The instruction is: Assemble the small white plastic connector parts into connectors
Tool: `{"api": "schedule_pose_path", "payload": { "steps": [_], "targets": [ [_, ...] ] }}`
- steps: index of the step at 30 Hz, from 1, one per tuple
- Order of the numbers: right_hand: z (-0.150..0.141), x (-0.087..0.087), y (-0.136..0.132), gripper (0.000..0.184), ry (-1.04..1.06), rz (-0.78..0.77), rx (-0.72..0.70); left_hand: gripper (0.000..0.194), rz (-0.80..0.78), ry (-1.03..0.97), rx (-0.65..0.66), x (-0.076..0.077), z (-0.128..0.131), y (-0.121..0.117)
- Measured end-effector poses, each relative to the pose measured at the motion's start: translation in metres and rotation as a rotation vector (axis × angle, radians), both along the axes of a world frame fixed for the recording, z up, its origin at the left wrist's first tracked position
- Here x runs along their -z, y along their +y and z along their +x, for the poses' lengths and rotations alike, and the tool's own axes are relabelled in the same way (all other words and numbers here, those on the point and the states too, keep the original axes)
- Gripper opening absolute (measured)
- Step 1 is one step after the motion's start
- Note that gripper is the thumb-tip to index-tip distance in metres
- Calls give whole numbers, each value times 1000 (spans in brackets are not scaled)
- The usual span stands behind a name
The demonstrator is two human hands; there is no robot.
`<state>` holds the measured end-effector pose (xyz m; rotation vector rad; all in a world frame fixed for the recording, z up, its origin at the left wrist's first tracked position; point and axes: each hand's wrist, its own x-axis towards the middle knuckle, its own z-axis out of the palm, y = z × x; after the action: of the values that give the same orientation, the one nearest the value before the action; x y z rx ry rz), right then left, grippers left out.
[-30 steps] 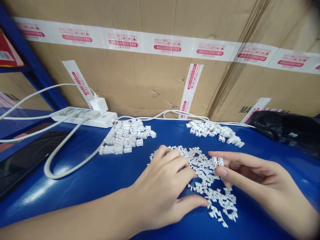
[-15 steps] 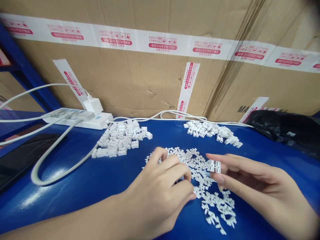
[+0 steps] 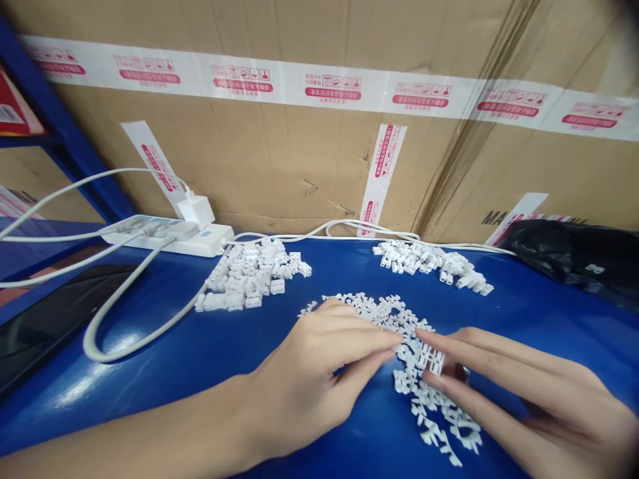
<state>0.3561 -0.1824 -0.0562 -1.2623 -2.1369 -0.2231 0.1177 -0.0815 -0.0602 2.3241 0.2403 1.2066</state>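
Note:
My right hand [image 3: 529, 386] pinches a small white wire connector [image 3: 431, 359] between thumb and fingertips, its slotted side towards me. To the left of it, my left hand [image 3: 329, 366] has thumb and forefinger pressed together, their tips pointing at the connector with a small gap between. Whatever those tips hold, if anything, is too small or hidden to make out. Beneath and behind both hands spreads a loose pile of small white plastic clips [image 3: 379, 311], partly covered by them.
On the blue table [image 3: 164, 406] lie a heap of white connectors [image 3: 249, 273] at left and another connector heap [image 3: 429, 261] at back right. A power strip [image 3: 200, 241] with looping white cables stands back left. A black plastic bag [image 3: 569, 256] lies right; taped cardboard [image 3: 279, 159] rises behind.
My left hand has drawn its fingers out of the clip pile into a pinch and turned towards the connector. My right hand has lowered the connector slightly. The view has shifted a little.

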Motion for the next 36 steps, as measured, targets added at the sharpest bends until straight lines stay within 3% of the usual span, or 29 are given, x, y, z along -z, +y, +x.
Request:
{"api": "schedule_pose_path", "payload": {
  "steps": [9,18,22,36],
  "targets": [
    [-14,2,-2,26,75,3,27,13,-331,-59,56,-11,1,-7],
    [-24,-7,5,39,189,-63,-54,19,-202,-33,49,-6,-1,-6],
    [-26,-7,3,43,224,-64,-74,19,-213,-17,45,-7,-2,-7],
    [-30,-9,2,40,306,-37,-32,23,-163,-16,-9,-7,-2,-9]
  ]
}}
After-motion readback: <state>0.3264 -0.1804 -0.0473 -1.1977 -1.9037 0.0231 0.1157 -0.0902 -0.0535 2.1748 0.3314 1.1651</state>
